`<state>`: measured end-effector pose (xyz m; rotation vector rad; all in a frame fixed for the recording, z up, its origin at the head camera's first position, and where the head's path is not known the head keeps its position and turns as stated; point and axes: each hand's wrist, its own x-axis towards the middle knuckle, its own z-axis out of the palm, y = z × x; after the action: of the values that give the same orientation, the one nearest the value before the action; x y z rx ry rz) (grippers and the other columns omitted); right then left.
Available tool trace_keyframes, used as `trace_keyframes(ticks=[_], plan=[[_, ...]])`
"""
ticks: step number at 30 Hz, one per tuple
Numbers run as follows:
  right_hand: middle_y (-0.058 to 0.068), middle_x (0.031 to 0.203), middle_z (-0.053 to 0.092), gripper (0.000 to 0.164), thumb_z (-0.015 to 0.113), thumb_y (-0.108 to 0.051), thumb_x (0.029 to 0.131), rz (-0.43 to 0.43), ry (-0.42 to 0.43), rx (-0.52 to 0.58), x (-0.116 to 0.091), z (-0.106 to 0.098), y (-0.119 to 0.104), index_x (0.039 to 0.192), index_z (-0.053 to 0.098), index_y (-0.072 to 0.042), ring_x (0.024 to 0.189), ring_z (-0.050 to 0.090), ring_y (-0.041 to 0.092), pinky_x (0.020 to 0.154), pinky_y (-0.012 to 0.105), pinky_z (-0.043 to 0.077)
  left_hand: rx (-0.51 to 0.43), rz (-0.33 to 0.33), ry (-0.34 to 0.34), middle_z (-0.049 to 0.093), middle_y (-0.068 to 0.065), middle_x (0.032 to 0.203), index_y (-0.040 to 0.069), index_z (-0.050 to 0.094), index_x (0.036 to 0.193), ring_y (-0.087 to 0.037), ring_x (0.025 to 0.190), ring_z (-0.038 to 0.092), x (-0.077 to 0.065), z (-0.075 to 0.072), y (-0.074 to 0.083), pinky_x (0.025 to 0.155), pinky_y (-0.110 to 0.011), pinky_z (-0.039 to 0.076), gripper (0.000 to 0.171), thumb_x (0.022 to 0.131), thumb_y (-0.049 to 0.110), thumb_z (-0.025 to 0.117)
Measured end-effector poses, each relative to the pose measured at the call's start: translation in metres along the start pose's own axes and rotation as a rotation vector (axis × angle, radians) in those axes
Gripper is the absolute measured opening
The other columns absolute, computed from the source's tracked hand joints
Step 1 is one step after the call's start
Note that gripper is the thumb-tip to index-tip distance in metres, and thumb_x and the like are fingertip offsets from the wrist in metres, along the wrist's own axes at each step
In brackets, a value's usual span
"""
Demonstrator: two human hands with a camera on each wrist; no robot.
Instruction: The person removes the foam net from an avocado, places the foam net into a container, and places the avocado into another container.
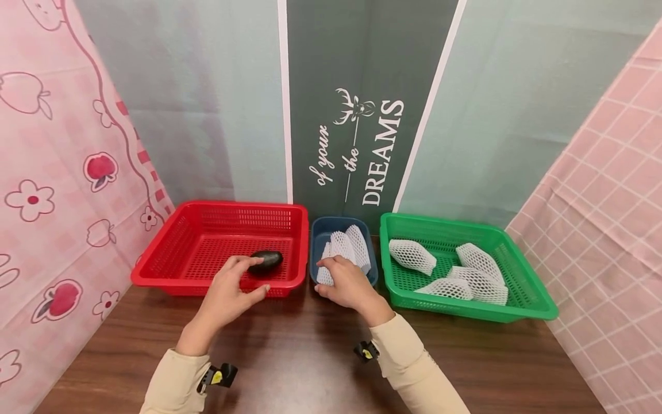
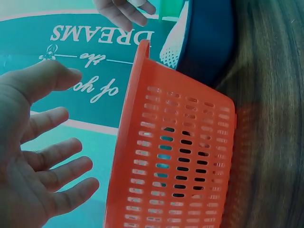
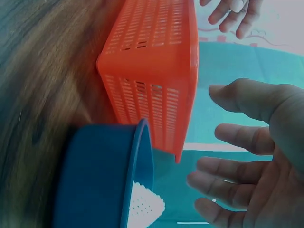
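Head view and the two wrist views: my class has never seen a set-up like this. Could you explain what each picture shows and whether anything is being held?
There is no machine here, just a person's bare left hand and right hand. The large picture comes from a camera on the head, looking forward and down; the other two come from cameras on the wrists, so they look sideways.

On a wooden table stand a red basket with a dark oval object, a small blue bin with white mesh sleeves, and a green basket with mesh-wrapped items.

The left hand is by the dark object, the right over the bin. Both wrist views show spread fingers, so nothing appears held.
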<state>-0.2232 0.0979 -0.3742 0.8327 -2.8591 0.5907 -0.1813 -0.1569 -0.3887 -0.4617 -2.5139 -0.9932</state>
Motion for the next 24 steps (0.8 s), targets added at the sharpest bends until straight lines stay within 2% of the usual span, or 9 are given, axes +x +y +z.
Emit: trace_keyframes(ticks=[7,14,18,24], plan=[[0.01,0.107,0.06,0.042,0.072,-0.026,0.079,-0.009,-0.035,-0.021,-0.007,-0.007,0.007,0.115,0.061,-0.006,0.097,0.056,0.024,0.081,0.04,0.047,0.012,0.037,-0.044,0.057,-0.007,0.108,0.007,0.063,0.115,-0.025,0.095,0.056,0.005,0.007,0.011,0.079,-0.044,0.048,0.05,0.068,0.016,0.08],[0.009,0.103,0.061,0.041,0.073,-0.026,0.077,-0.033,-0.058,-0.009,-0.014,-0.018,0.012,0.112,0.062,-0.006,0.095,0.057,0.023,0.082,0.04,0.046,0.034,0.041,-0.076,0.059,-0.005,0.106,0.009,0.064,0.113,-0.02,0.092,0.057,0.009,0.018,0.023,0.077,-0.04,0.049,0.05,0.068,0.021,0.082],[0.009,0.102,0.061,0.041,0.074,-0.025,0.077,-0.022,-0.078,0.003,-0.019,-0.023,0.016,0.111,0.062,-0.006,0.095,0.058,0.023,0.083,0.038,0.046,0.044,0.047,-0.104,0.059,-0.005,0.105,0.008,0.064,0.112,-0.02,0.092,0.057,0.01,0.025,0.028,0.076,-0.039,0.049,0.05,0.069,0.023,0.081],[0.01,0.105,0.061,0.042,0.073,-0.026,0.078,0.0,-0.098,-0.001,-0.022,-0.028,0.023,0.113,0.062,-0.005,0.098,0.057,0.026,0.084,0.039,0.045,0.09,0.045,-0.133,0.059,-0.003,0.103,0.012,0.064,0.112,-0.019,0.091,0.055,0.012,0.033,0.032,0.073,-0.037,0.049,0.05,0.067,0.026,0.082]])
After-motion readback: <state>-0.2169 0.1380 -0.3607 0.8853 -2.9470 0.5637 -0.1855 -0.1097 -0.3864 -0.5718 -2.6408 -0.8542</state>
